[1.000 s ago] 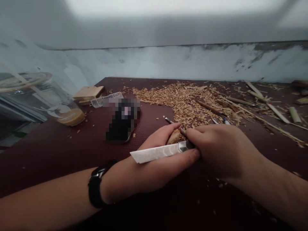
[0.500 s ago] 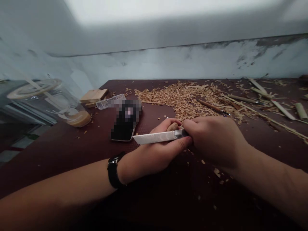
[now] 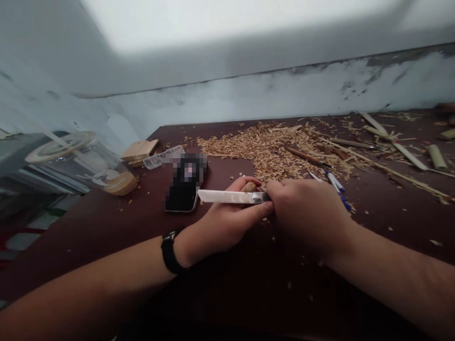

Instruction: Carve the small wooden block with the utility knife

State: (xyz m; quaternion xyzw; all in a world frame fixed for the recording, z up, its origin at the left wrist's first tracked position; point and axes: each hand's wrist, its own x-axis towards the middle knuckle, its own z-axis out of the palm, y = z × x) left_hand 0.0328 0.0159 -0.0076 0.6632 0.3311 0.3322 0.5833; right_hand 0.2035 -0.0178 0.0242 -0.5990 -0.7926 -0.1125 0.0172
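Wooden piece [image 3: 249, 187] gripped in curled left hand [image 3: 222, 227]; right hand [image 3: 307, 213] closed round knife [image 3: 227, 197], blade pointing left; wood shavings [image 3: 263, 144] beyond on table [image 3: 227, 166].

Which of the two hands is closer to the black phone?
Left. The left hand is just right of the phone, a bit nearer the camera; the right hand, holding the knife, is farther off to the right.
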